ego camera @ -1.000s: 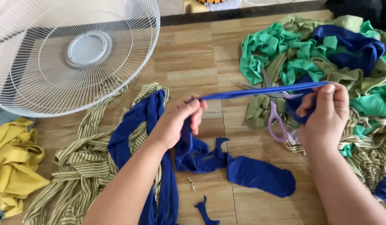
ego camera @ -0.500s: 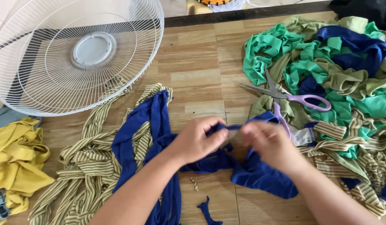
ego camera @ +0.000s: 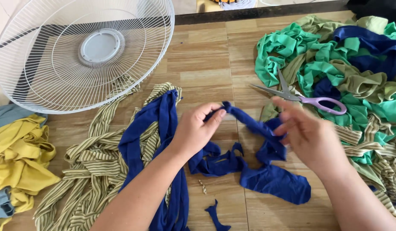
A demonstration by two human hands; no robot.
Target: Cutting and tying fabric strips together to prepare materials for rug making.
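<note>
So the left hand (ego camera: pixel 197 130) is pinching one end of a blue fabric strip (ego camera: pixel 249 122) between thumb and fingertips, holding it up off the wooden surface (ego camera: pixel 202 60). The right hand (ego camera: pixel 307 134) is gripping the same strip further along, where it's bunching up; that hand is blurry, so I can't tell exactly how the fingers are closing, but it's clearly holding cloth. The strip is arching between the two hands, slack rather than taut, and the rest of it is trailing down into a blue puddle of fabric (ego camera: pixel 275 182) lying just below the hands. Looks like it's being held up that way so the strip stays clear of the loose bits underneath.

Compared to half a second ago, the hands are moving apart again: they were nearly touching over the middle of the strip, and now there's a gap with the strip looping across it. A second back it was pulled out straight and tight, way higher up.

Around it: purple-handled scissors (ego camera: pixel 300 97) are resting on the green, olive and blue scrap pile (ego camera: pixel 334 55) to the right, untouched. A long blue and striped bundle (ego camera: pixel 133 158) is lying to the left, yellow cloth (ego camera: pixel 18 158) at the far left, and a white fan guard (ego camera: pixel 84 51) is sitting top left.
</note>
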